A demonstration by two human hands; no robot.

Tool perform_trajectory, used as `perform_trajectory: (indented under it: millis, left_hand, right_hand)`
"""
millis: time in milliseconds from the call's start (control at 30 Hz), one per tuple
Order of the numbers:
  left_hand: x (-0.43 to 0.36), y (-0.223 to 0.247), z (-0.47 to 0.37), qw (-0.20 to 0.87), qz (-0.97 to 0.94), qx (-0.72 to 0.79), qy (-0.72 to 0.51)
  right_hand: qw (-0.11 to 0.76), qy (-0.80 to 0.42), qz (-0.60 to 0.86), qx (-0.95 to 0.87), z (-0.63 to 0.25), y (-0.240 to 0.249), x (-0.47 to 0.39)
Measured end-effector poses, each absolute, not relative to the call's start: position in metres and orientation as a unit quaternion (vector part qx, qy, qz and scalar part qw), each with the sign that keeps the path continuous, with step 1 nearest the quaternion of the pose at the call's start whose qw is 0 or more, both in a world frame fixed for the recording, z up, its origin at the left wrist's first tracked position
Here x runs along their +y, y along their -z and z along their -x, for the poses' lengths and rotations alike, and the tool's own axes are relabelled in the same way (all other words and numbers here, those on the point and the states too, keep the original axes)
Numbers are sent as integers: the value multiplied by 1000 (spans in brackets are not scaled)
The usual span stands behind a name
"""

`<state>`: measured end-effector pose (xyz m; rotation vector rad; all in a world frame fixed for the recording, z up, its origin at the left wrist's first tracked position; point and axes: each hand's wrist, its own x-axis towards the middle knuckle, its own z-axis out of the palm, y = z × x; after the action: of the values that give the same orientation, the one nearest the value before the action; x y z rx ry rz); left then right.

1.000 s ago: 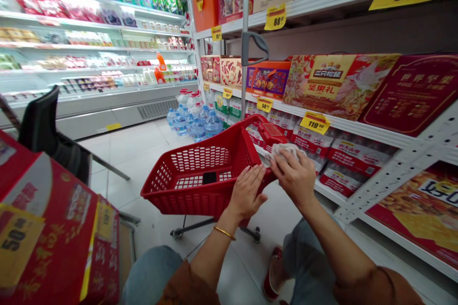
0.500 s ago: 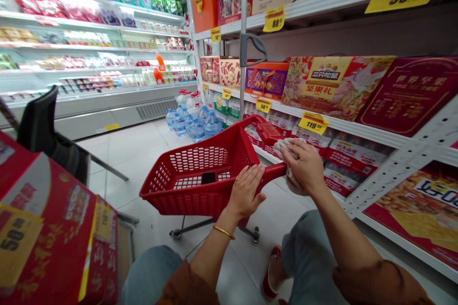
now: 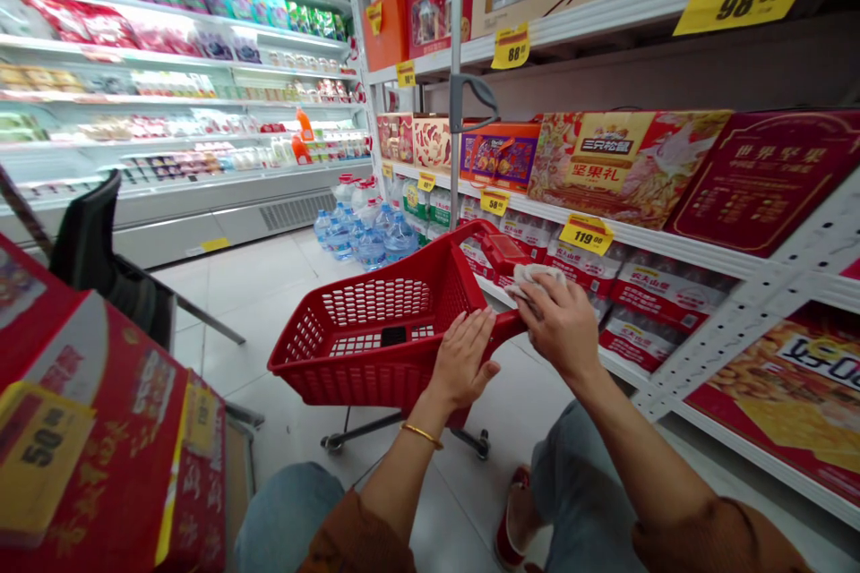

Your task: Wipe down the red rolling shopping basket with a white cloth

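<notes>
Cloth [image 3: 530, 272] at handle [image 3: 509, 325] of red cart [image 3: 363, 389].
Right grip [image 3: 559, 322] clasps cloth; left grip [image 3: 463, 360] lies flat, unclenched, on cart. Likely best: brace left, wrap cloth round handle.

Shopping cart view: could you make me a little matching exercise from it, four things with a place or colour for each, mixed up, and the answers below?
Column one
1. Left hand
2. Cloth
3. Bracelet
4. Chair

Column two
A. Gold-coloured
B. Under the fingers of the right hand, at the cart handle
C. Black, on the left side of the picture
D. Resting flat on the edge of the red basket

Right pairs: 1-D, 2-B, 3-A, 4-C.
</notes>
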<state>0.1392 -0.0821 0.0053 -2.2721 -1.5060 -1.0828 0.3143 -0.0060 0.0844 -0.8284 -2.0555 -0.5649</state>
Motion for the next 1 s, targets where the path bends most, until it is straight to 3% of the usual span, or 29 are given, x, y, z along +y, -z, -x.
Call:
perform_trajectory:
  millis: [433, 667, 1000]
  left_hand:
    - [-85, 2, -135, 122, 767, -496, 389]
    - [-87, -4, -134, 95, 776, -502, 370]
    - [-87, -5, -133, 88, 776, -504, 370]
  right_hand:
    - [428, 311, 289, -798, -289, -54, -30]
    - [377, 263, 361, -811, -304, -74, -14]
    - [393, 155, 366, -829, -319, -88, 6]
